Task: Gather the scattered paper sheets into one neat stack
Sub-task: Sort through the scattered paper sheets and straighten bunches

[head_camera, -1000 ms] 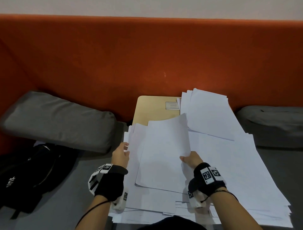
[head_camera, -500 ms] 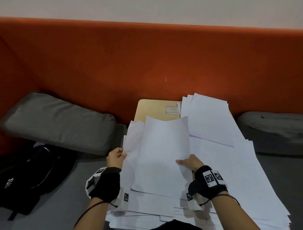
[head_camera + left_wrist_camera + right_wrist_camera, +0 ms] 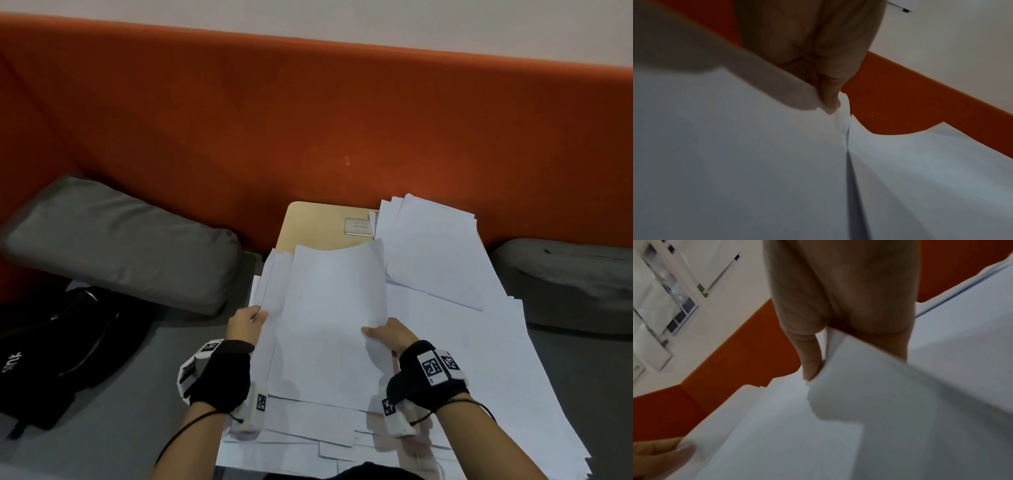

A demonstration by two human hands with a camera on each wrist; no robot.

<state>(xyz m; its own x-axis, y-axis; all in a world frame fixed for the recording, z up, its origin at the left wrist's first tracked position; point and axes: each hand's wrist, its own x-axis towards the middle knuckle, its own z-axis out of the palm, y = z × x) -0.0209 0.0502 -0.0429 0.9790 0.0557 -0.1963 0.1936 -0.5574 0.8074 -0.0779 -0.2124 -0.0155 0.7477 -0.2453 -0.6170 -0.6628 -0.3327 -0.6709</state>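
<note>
White paper sheets lie spread over a small wooden table. My right hand pinches the right edge of a lifted sheet, thumb on top; the right wrist view shows the thumb pressing that sheet. My left hand pinches the left edge of a thin bundle of sheets lying under it. In the left wrist view the left hand's thumb clamps the paper edge. A separate pile of sheets lies at the table's far right.
An orange padded backrest rises behind the table. A grey cushion lies left, another grey cushion right. A black bag sits on the grey seat at the left. A small card lies on the table's bare far part.
The left hand has closed its thumb onto the left paper edge and shifted slightly left. The right hand still holds the top sheet, whose far edge has curled up a little.
</note>
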